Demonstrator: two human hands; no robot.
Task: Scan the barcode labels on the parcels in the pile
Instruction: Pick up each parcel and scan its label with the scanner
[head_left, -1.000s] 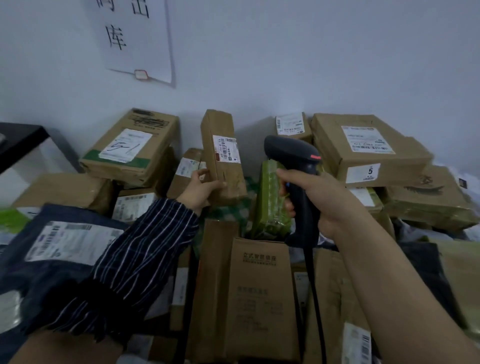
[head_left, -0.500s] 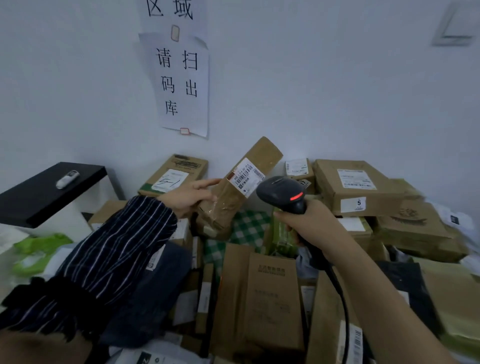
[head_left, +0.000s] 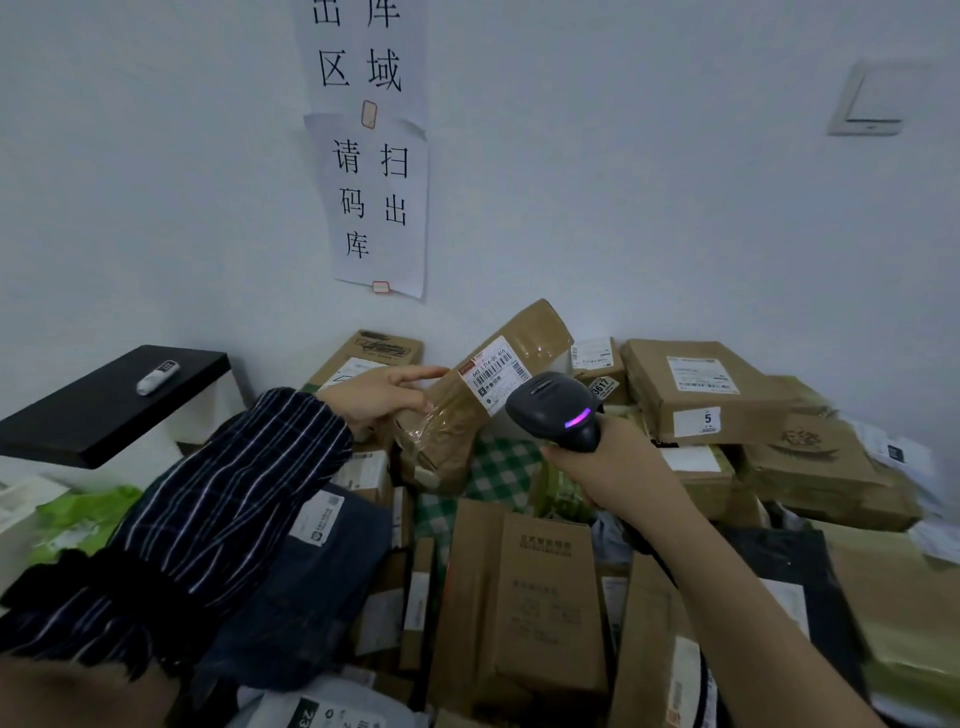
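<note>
left hand (head_left: 382, 397): grips the parcel's lower end; thumb on the near face, fingers behind, forefinger stretched along the upper edge; striped sleeve (head_left: 208, 509) down to the wrist
parcel (head_left: 457, 415): long brown box, tape wrinkled at the held end; held clear above the pile's centre, tilted, far end up and right toward the wall
label (head_left: 498, 375): white, barcode plus printed digits; on the parcel face turned to the camera, about mid-length
right hand (head_left: 618, 467): wrapped tight round the scanner handle; bare forearm comes in from the bottom right
scanner (head_left: 558, 410): black, pistol type; head just below and right of the label, covers its lower right corner in this view; touching or not: can't tell; purple light lit on the back of the head
pile (head_left: 810, 467): brown boxes and bags, heaped against the wall; most show white labels
"5" box (head_left: 696, 395): flat brown box at the pile's back right; label on top, sticker marked 5 on the near side
front box (head_left: 540, 597): tall, brown, upright at the pile's front centre; printed text on the face, too blurred to read
checked bag (head_left: 498, 467): green and white; pile's centre, under the parcel's lower end
blue bag (head_left: 322, 561): dark, white label; pile's left side, partly under the sleeve
shelf (head_left: 78, 415): black, left of the pile; small white stick-shaped item (head_left: 157, 376) near its back edge
green bag (head_left: 78, 514): crumpled, below the shelf's front edge
sign (head_left: 379, 202): two paper sheets, Chinese characters; on the wall above the pile's back
switch (head_left: 872, 101): wall plate, upper right
</note>
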